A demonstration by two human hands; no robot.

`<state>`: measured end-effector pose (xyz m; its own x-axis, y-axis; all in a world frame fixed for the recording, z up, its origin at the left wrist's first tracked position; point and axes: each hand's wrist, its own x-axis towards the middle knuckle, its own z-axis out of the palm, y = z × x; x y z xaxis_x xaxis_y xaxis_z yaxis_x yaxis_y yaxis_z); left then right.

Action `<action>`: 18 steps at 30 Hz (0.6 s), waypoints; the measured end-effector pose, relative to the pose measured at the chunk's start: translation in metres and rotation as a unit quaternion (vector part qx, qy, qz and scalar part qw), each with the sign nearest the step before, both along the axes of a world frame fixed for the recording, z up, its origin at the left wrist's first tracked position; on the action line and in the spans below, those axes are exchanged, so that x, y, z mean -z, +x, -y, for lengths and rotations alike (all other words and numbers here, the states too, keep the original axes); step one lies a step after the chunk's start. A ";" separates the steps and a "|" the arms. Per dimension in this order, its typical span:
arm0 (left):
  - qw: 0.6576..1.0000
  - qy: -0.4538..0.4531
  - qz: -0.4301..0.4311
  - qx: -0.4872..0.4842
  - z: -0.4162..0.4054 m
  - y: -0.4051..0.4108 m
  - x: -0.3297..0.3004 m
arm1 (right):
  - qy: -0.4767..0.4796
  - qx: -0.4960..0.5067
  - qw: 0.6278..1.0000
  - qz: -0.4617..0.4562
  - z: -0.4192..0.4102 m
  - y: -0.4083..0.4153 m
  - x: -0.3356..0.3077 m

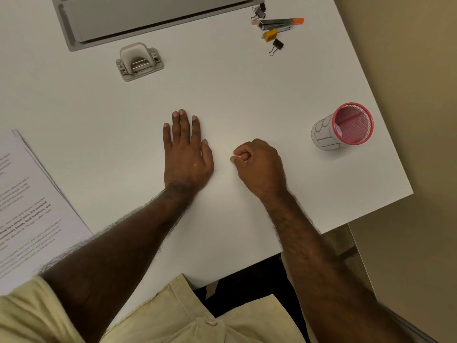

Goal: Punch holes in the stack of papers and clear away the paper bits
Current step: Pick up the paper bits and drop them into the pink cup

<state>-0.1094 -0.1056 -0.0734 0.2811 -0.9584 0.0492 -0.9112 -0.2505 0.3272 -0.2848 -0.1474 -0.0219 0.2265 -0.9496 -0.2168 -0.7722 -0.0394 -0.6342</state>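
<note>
Hands rest near the middle of a white worktop [247, 90], seen from above. The left hand [186, 154] lies flat, palm down, fingers straight and close together, thumb out to the side, holding nothing. The right hand [259, 167] sits just beside it, curled loosely, with thumb and forefinger pinched together on something small and white at the fingertips [233, 158]; it looks like paper bits, though it is too small to be sure. Both forearms are bare, and a pale yellow shirt [173, 318] fills the lower edge of the view.

The stack of papers [29, 206] lies at the left edge of the worktop, well apart from both hands, printed side up, partly cut off by the frame, its sheets slightly fanned at the upper corner. The hole punch [139, 61], grey-white with a rounded handle, stands farther back, beyond the left hand and apart from the stack. Behind it a long grey cable tray lid [158, 18] is set into the worktop.

To the right, a pink mesh cup [346, 127] wrapped in a white paper sleeve stands near the worktop's right edge, its mouth open to the camera. At the far right corner lie a stapler [279, 23] with an orange tip, a small yellow object [270, 35] and several black binder clips [277, 45], clustered close together.
</note>
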 end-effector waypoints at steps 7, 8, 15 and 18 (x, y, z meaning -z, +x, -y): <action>1.000 -0.006 0.003 0.000 0.000 0.001 0.001 | 0.027 0.020 0.999 -0.021 0.004 0.001 -0.003; 1.000 -0.006 0.004 0.000 0.000 0.001 0.002 | 0.033 0.015 0.999 -0.030 0.004 0.002 -0.003; 1.000 0.002 0.001 0.001 0.001 0.000 0.000 | 0.050 -0.088 0.981 -0.168 0.006 0.012 -0.014; 1.000 0.008 -0.001 0.001 0.000 0.000 -0.001 | 0.052 -0.099 0.975 -0.193 0.011 0.007 -0.017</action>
<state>-0.1094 -0.1058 -0.0726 0.2788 -0.9598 0.0324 -0.9111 -0.2536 0.3249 -0.2779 -0.1585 -0.0048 0.2863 -0.8638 -0.4145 -0.9378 -0.1640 -0.3060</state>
